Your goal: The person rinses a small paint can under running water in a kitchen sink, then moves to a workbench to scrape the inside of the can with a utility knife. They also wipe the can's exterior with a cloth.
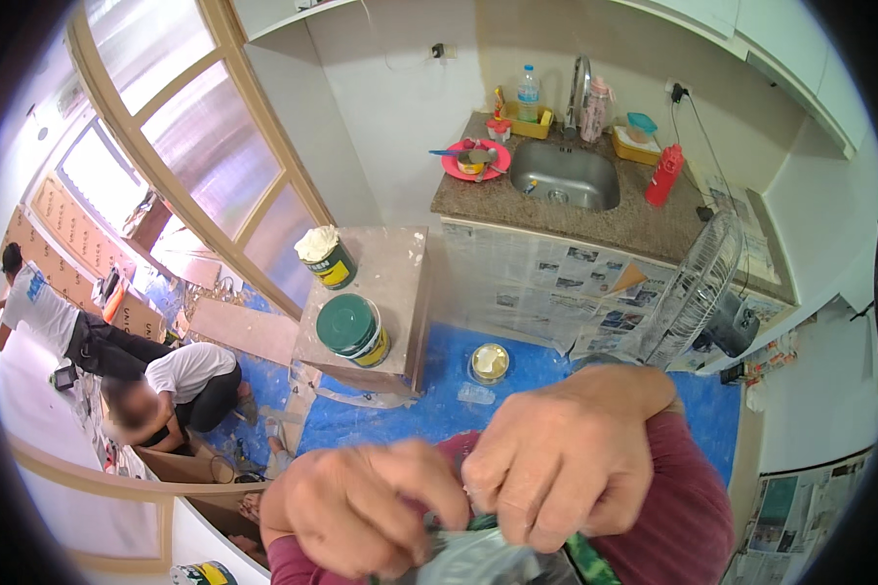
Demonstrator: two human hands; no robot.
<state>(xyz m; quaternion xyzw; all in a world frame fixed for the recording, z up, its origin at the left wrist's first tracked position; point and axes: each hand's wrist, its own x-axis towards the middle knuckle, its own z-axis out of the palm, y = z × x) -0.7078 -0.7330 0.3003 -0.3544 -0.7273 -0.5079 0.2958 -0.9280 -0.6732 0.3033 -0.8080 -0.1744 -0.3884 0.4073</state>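
My left hand (pixel 361 502) and my right hand (pixel 566 463) are close together at the lower middle, in front of my maroon sleeves. Crumpled translucent plastic (pixel 483 558), pale and greenish, shows just below the fingers. My right hand is closed, its fingers bent down and pinching the upper edge of this plastic. The curled fingers of my left hand close on its other side and are somewhat smeared by motion. A dark green patterned piece (pixel 590 561) shows beside the plastic. The lower part is cut off by the frame.
Two paint buckets, one green-lidded (pixel 346 324) and one cloth-topped (pixel 326 257), stand on a box-like cabinet (pixel 405 283). An open tub (pixel 489 363) sits on blue floor sheeting (pixel 439 395). A fan (pixel 693 292) stands before the sink counter (pixel 478 200). Two people (pixel 200 375) work at left.
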